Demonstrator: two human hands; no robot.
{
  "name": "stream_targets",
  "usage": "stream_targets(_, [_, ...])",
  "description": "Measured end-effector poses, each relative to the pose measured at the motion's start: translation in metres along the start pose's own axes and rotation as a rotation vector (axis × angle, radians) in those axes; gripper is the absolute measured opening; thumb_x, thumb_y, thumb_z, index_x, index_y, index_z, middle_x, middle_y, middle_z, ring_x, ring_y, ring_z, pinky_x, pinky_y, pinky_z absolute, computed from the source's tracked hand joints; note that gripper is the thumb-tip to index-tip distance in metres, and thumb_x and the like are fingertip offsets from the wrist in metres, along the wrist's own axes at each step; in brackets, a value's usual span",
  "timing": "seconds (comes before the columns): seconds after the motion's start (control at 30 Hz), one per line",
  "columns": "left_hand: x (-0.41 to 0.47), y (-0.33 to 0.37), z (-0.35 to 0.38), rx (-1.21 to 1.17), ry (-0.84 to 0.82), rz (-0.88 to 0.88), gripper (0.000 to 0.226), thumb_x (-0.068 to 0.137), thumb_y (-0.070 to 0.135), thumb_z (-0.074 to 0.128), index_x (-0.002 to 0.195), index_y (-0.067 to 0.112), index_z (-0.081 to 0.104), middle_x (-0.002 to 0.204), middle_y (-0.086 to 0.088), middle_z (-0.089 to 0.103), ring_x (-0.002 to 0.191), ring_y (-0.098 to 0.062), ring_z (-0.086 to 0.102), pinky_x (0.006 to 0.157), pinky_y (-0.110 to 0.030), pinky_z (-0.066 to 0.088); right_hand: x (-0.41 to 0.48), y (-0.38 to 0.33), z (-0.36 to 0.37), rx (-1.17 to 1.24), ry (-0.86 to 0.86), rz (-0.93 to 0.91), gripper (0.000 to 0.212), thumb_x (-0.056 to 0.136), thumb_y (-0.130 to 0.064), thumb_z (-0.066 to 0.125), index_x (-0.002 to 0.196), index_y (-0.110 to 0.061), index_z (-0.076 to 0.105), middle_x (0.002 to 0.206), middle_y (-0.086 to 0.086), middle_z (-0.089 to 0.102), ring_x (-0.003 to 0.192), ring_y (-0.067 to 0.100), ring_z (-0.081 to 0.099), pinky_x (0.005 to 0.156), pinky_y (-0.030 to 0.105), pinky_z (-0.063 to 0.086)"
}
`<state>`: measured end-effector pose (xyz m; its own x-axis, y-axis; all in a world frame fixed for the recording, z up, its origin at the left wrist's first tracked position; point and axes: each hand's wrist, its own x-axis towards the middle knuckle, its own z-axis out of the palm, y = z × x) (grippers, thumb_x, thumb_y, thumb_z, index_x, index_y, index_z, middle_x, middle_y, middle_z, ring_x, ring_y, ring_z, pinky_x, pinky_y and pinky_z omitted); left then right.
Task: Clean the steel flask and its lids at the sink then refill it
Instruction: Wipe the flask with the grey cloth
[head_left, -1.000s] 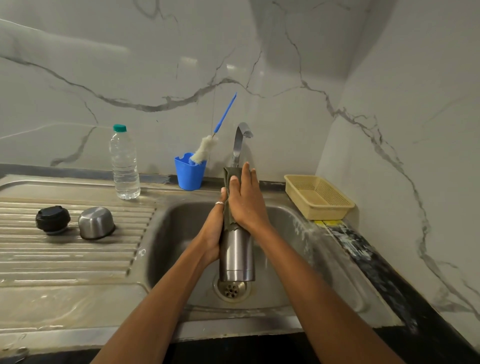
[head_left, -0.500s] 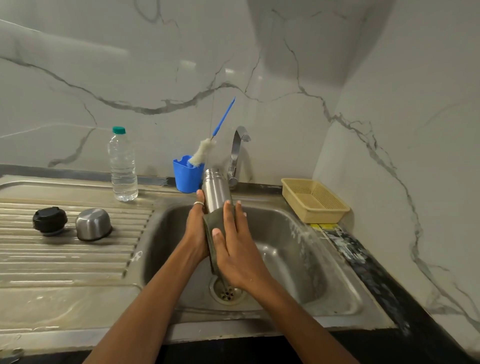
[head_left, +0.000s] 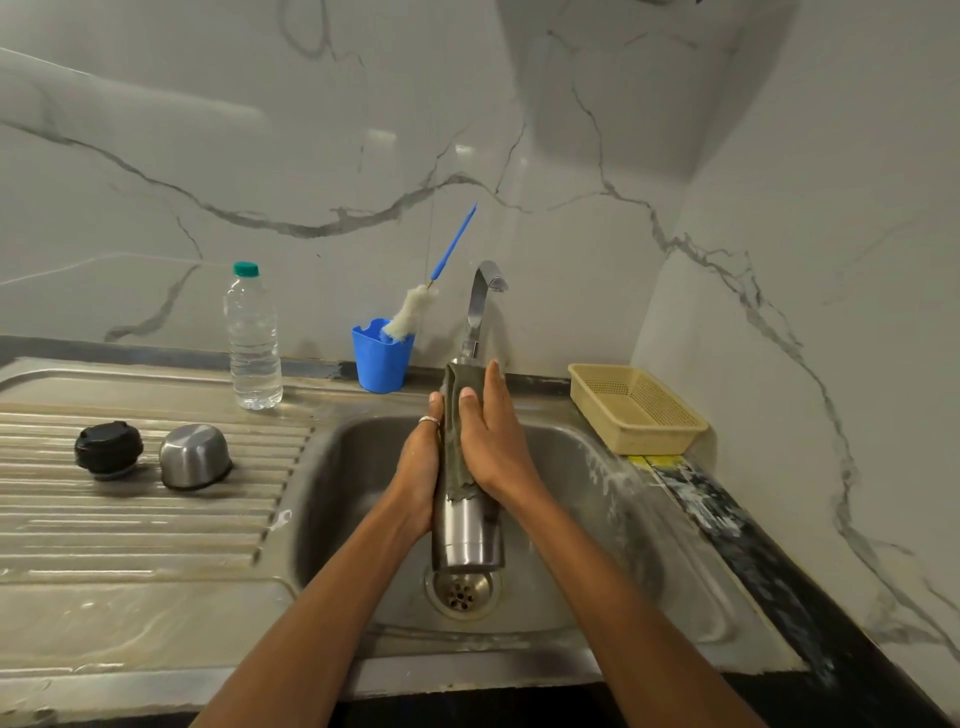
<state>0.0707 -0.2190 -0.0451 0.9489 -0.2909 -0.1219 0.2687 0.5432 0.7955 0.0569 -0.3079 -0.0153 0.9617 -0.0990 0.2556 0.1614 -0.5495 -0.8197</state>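
Head view looks down on a steel sink (head_left: 597, 519); the steel flask (head_left: 467, 535) stands nearly upright over the basin, its base just above the drain (head_left: 460, 592). At the flask's nine o'clock the left hand (head_left: 421, 467) grips its body, a ring showing on one finger; at three o'clock the right hand (head_left: 493, 447) clasps a grey-green cloth (head_left: 460, 415) round the upper half, thumb on the front, fingers running up the far side; the cloth hides the flask's mouth. At twelve o'clock of the basin rises the tap (head_left: 480, 306). On the draining board (head_left: 130, 519), at the basin's nine o'clock, a black lid (head_left: 108, 448) and a steel cap (head_left: 193, 456) sit side by side; towards eleven o'clock stand a water bottle (head_left: 253, 343) and a blue cup (head_left: 382, 358) holding a bottle brush (head_left: 415, 312); at two o'clock sits a beige basket (head_left: 636, 410).
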Motion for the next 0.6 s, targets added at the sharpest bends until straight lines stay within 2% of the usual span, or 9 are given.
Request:
stream_targets(0.1, [0.003,0.005,-0.009,0.100,0.109,0.049,0.056,0.103,0.056,0.043,0.117,0.010,0.071,0.096,-0.016,0.078,0.079,-0.024,0.076,0.072,-0.038,0.057,-0.027,0.009,0.011,0.095,-0.026,0.071,0.065,0.105,-0.056,0.028,0.158,-0.044,-0.007,0.168,-0.003,0.021,0.150,0.019,0.031,0.122,0.046,0.030])
stream_targets(0.17, [0.006,0.007,-0.013,0.091,0.139,0.044,0.057,0.102,0.058,0.045,0.117,0.009,0.070,0.093,-0.015,0.078,0.078,-0.024,0.075,0.073,-0.038,0.057,-0.048,0.015,0.015,0.047,-0.055,0.034,0.067,0.104,-0.058,0.028,0.156,-0.046,-0.012,0.170,-0.004,0.011,0.153,0.017,0.024,0.123,0.046,0.027])
stream_targets(0.23, [0.006,0.007,-0.015,0.035,0.128,0.011,0.064,0.098,0.062,0.048,0.125,0.007,0.064,0.097,-0.017,0.077,0.083,-0.025,0.074,0.075,-0.039,0.057,-0.067,0.018,0.015,-0.034,-0.091,-0.005,0.071,0.106,-0.054,0.030,0.158,-0.040,-0.017,0.171,-0.007,-0.007,0.155,0.014,0.014,0.122,0.033,0.019])
stream_targets(0.27, [0.006,0.007,-0.015,0.022,0.110,0.003,0.067,0.097,0.063,0.048,0.129,0.006,0.061,0.099,-0.017,0.076,0.085,-0.025,0.074,0.076,-0.039,0.057,-0.073,0.018,0.014,-0.072,-0.092,-0.024,0.073,0.107,-0.052,0.030,0.158,-0.038,-0.019,0.170,-0.007,-0.013,0.155,0.014,0.012,0.120,0.031,0.021])
stream_targets(0.33, [0.002,0.003,-0.012,0.027,0.065,0.010,0.067,0.099,0.063,0.043,0.131,0.006,0.060,0.101,-0.016,0.076,0.089,-0.024,0.074,0.080,-0.040,0.057,-0.075,0.016,0.012,-0.096,-0.067,-0.057,0.074,0.107,-0.051,0.031,0.158,-0.037,-0.021,0.169,-0.007,-0.017,0.156,0.017,0.009,0.123,0.039,0.025])
stream_targets(0.4, [-0.003,0.001,-0.007,0.036,-0.049,0.007,0.070,0.102,0.064,0.036,0.135,0.008,0.061,0.114,-0.017,0.074,0.104,-0.027,0.072,0.093,-0.043,0.054,-0.062,0.013,0.009,-0.079,0.002,-0.064,0.073,0.107,-0.050,0.031,0.158,-0.036,-0.019,0.169,-0.006,-0.016,0.157,0.017,0.003,0.125,0.040,0.019])
stream_targets(0.47, [-0.010,-0.001,-0.001,0.074,-0.194,-0.021,0.075,0.100,0.070,0.033,0.137,0.012,0.063,0.128,-0.017,0.069,0.119,-0.030,0.066,0.103,-0.046,0.049,-0.043,0.008,0.001,-0.041,0.093,-0.012,0.071,0.107,-0.050,0.030,0.161,-0.031,-0.013,0.171,-0.002,-0.005,0.156,0.019,0.010,0.121,0.034,0.016])
stream_targets(0.5, [-0.012,-0.002,0.002,0.116,-0.234,-0.040,0.078,0.097,0.074,0.035,0.136,0.013,0.064,0.130,-0.018,0.068,0.120,-0.031,0.066,0.101,-0.046,0.050,-0.034,0.004,-0.004,-0.010,0.132,0.023,0.070,0.107,-0.051,0.029,0.162,-0.028,-0.008,0.171,0.002,0.006,0.154,0.021,0.020,0.118,0.033,0.022])
stream_targets(0.6, [-0.015,-0.004,0.011,0.209,-0.265,-0.080,0.077,0.091,0.075,0.046,0.132,0.013,0.066,0.120,-0.018,0.072,0.104,-0.031,0.073,0.086,-0.043,0.056,-0.010,-0.003,-0.021,0.061,0.178,0.065,0.061,0.106,-0.054,0.030,0.159,-0.024,0.023,0.153,0.005,0.046,0.134,0.023,0.050,0.103,0.032,0.038])
